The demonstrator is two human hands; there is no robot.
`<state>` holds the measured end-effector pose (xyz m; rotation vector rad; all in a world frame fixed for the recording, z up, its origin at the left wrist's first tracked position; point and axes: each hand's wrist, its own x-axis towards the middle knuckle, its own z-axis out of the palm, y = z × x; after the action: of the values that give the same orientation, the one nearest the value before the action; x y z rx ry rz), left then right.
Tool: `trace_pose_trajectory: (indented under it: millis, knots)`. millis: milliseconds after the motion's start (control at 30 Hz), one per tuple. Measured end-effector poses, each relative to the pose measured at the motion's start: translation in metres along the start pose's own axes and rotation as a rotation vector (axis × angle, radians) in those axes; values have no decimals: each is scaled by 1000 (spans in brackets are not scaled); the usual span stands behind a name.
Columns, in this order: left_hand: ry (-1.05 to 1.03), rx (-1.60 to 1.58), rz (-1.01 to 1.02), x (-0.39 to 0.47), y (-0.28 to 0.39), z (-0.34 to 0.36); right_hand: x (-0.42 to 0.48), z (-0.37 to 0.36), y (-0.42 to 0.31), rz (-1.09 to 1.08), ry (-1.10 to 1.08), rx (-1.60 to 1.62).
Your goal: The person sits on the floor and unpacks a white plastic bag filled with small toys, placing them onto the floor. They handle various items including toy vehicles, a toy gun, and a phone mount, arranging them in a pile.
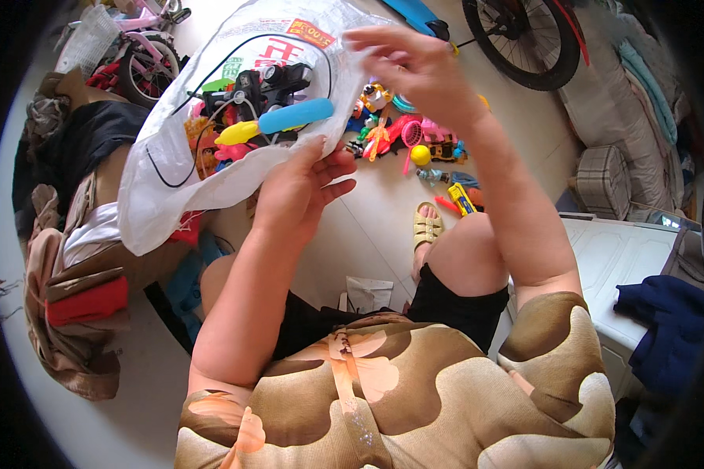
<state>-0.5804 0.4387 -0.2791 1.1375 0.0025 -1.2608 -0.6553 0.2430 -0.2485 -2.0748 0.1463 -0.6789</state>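
Observation:
A white woven plastic sack (211,202), printed in red and green, lies spread with its mouth towards me. My left hand (296,190) grips the near rim, thumb over the edge and fingers loosely curled. Blurred by motion, my right hand (416,73) hovers at the sack's right edge, fingers apart and nothing visible in them. Inside the sack are a blue and yellow toy (296,116), black toy parts (273,85) and a thin black cable (234,50). More plastic toys (387,129) are heaped on the floor just right of the sack, below my right hand.
A yellow ball (420,155) and a yellow-blue box (461,199) lie near my sandalled foot (427,225). Clothes (82,135) are piled at left, near a pink bicycle (146,58). A bicycle wheel (522,41) stands at upper right; a white cabinet (598,246) is at right.

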Motion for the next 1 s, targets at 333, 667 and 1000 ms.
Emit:
trace_pose_trajectory:
  millis: [333, 667, 1000]
  knots:
    - [26, -87, -60, -6, 5, 2, -173, -65, 275, 1223, 104, -234]
    - [77, 168, 114, 8, 15, -7, -197, -8, 369, 1055, -118, -742]
    - [90, 252, 65, 14, 24, 10, -190, -44, 325, 1203, 412, 428]
